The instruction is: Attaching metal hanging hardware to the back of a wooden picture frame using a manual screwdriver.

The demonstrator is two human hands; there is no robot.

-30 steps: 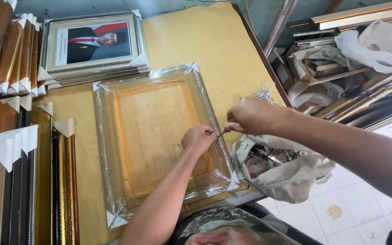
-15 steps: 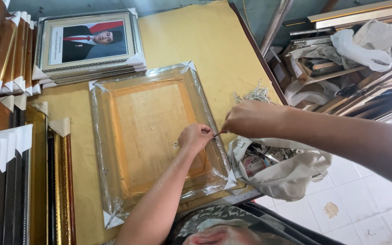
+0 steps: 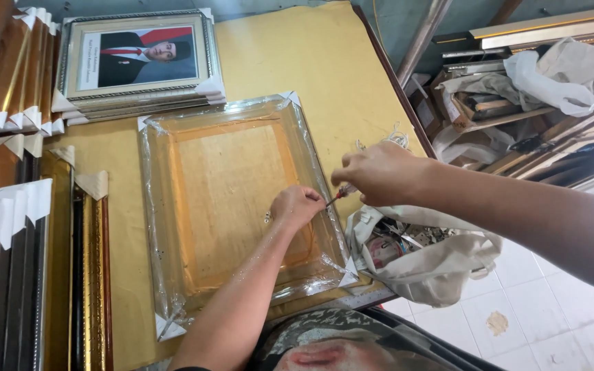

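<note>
left hand curled, pressing down on the plastic-wrapped frame, which lies back up on the yellow table. right hand closed around a thin tool, tip at the frame's right rail. risk: tip slips, tears the wrap or nicks the left fingers. frame sits near the table's right edge; cloth bag hangs just beside. stacked frames crowd the left.

A wrapped frame is laid face down on the table; a stack of framed portraits is set behind it; upright frames are ranged to its left; a bag is hung at its right.
</note>
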